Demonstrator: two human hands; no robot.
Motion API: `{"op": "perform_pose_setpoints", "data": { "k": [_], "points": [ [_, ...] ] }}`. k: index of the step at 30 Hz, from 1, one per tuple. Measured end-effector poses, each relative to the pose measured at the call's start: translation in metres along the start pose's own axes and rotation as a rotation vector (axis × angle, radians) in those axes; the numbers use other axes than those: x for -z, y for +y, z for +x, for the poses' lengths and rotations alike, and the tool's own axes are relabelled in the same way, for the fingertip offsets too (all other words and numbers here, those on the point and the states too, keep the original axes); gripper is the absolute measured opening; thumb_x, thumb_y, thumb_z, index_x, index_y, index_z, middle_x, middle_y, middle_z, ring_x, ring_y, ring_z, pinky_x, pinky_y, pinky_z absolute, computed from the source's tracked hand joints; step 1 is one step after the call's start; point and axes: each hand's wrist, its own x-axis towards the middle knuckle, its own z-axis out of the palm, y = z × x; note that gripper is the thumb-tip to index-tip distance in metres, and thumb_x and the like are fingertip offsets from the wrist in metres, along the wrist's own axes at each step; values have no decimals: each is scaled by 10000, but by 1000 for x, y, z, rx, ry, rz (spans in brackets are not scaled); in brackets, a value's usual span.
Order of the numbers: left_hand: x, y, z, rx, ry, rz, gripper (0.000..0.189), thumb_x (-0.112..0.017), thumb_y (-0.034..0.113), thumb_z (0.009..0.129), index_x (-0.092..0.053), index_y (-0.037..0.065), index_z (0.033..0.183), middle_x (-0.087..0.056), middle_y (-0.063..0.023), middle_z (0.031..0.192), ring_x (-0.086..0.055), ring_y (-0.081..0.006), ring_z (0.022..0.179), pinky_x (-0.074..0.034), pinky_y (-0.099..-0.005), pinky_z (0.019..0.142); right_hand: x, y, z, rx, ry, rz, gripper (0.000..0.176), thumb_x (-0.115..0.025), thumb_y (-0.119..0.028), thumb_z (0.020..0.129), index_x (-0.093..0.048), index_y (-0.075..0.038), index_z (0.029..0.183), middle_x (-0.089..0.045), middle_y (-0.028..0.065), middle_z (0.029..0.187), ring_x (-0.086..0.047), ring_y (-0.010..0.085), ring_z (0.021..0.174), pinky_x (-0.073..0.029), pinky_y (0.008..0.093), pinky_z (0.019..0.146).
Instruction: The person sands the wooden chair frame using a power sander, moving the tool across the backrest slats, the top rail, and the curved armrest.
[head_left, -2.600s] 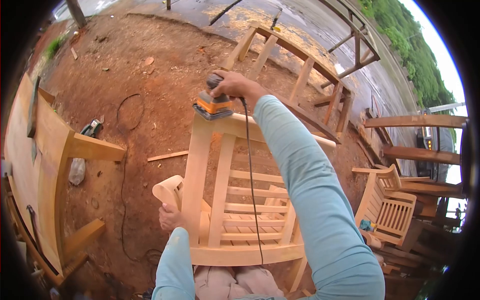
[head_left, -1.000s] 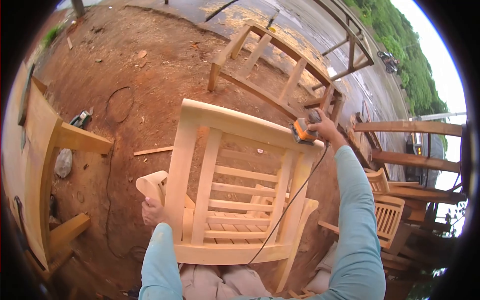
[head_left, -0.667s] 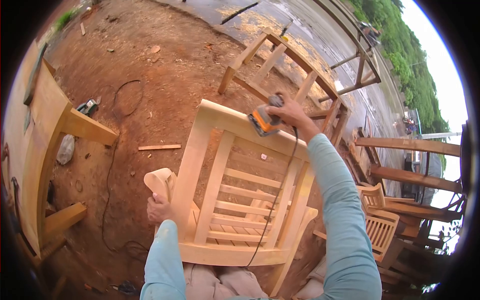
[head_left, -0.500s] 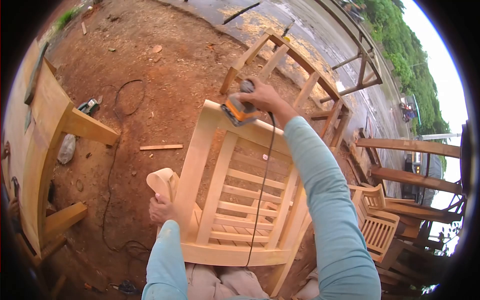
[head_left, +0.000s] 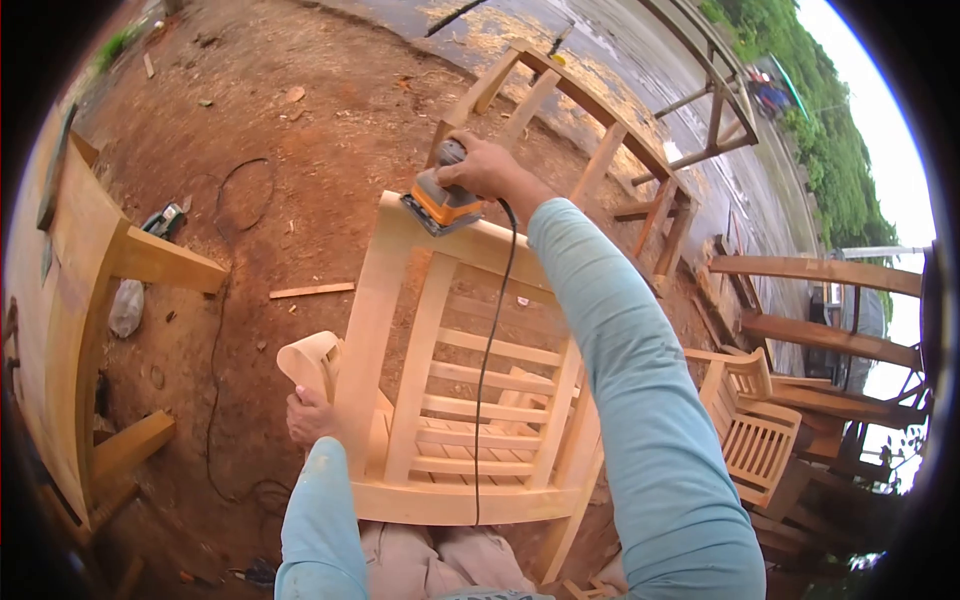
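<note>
An orange and grey electric sander [head_left: 445, 200] is gripped from above by my right hand [head_left: 490, 166]. Its pad rests on or just over the far rail of a pale wooden chair [head_left: 362, 340], near that rail's left corner. The sander's dark cord [head_left: 490, 345] hangs down across the slatted part of the chair toward my lap. My left hand [head_left: 312, 415] is closed around the chair's curved armrest [head_left: 308, 358] at the left; its fingertips are partly hidden behind the wood.
A large wooden piece with legs [head_left: 90, 320] stands at the left. Behind it lie another power tool [head_left: 163, 221] and a plastic bag [head_left: 126, 308]. A wooden frame [head_left: 600, 150] stands ahead, a slatted chair [head_left: 755, 440] to the right. A loose stick [head_left: 312, 290] lies on the dirt.
My right hand has moved the sander left along the rail, toward its corner. The view has shifted a little; my left hand keeps its hold on the armrest.
</note>
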Motion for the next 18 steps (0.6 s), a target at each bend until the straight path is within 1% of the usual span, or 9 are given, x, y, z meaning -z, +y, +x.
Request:
{"op": "perform_pose_setpoints", "data": {
  "k": [1, 4, 7, 10, 11, 13, 15, 17, 18],
  "points": [
    [0, 1, 0, 6, 3, 8, 424, -518, 459, 1031, -662, 85, 892, -724, -162, 864, -694, -425, 818, -518, -576, 703, 12, 9, -16, -50, -60, 44, 945, -782, -528, 737, -443, -248, 1574, -696, 202, 1336, -685, 382, 1200, -537, 407, 1031],
    [-3, 0, 0, 1, 25, 1, 428, -519, 459, 1029, -668, 88, 877, -732, -155, 856, -698, -421, 806, -516, -578, 695, 25, 66, -46, -139, -30, 102, 908, -783, -528, 738, -477, -257, 1549, -705, 200, 1320, -692, 380, 1192, -549, 412, 1011],
    [-3, 1, -1, 11, 30, 14, 429, -520, 461, 1027, -679, 95, 870, -738, -153, 850, -703, -415, 799, -519, -572, 686, 35, 126, -76, -238, 22, 71, 873, -785, -527, 740, -510, -261, 1525, -709, 201, 1309, -702, 372, 1176, -556, 418, 999],
    [-3, 1, -1, 5, 53, 17, 431, -523, 466, 1028, -688, 100, 871, -740, -154, 838, -707, -414, 790, -526, -563, 682, 52, 175, -117, -319, 63, 77, 885, -784, -529, 741, -499, -260, 1535, -709, 211, 1300, -702, 381, 1170, -553, 429, 1006],
    [-4, 0, -1, -2, 63, 15, 432, -525, 468, 1028, -690, 101, 872, -741, -155, 833, -708, -415, 787, -528, -560, 680, 56, 196, -127, -316, 91, 52, 889, -783, -529, 741, -494, -258, 1537, -709, 215, 1297, -700, 385, 1173, -551, 433, 1010],
    [-7, -3, -1, -5, 67, 20, 436, -520, 467, 1036, -695, 101, 874, -741, -155, 827, -709, -416, 786, -531, -558, 681, 54, 249, -145, -308, 144, -3, 897, -780, -529, 742, -484, -255, 1543, -708, 224, 1292, -696, 393, 1178, -546, 440, 1016],
    [-8, -3, -1, -7, 63, 21, 442, -514, 464, 1044, -696, 98, 876, -742, -156, 828, -710, -417, 787, -533, -557, 682, 41, 345, -156, -245, 193, -139, 897, -776, -536, 740, -484, -252, 1538, -710, 223, 1292, -692, 400, 1184, -541, 447, 1021],
    [-4, -2, 0, -12, 48, 19, 449, -505, 460, 1053, -694, 93, 877, -744, -159, 836, -710, -419, 789, -534, -558, 681, 43, 378, -169, -288, 239, -183, 858, -776, -523, 750, -505, -251, 1517, -699, 228, 1302, -689, 401, 1179, -543, 447, 1010],
    [-3, -1, 0, -11, 43, 23, 451, -503, 461, 1053, -693, 91, 878, -744, -160, 838, -710, -419, 792, -534, -558, 684, 49, 375, -184, -365, 261, -159, 821, -778, -505, 760, -526, -252, 1499, -688, 234, 1312, -689, 398, 1172, -547, 444, 997]
  ]
}}
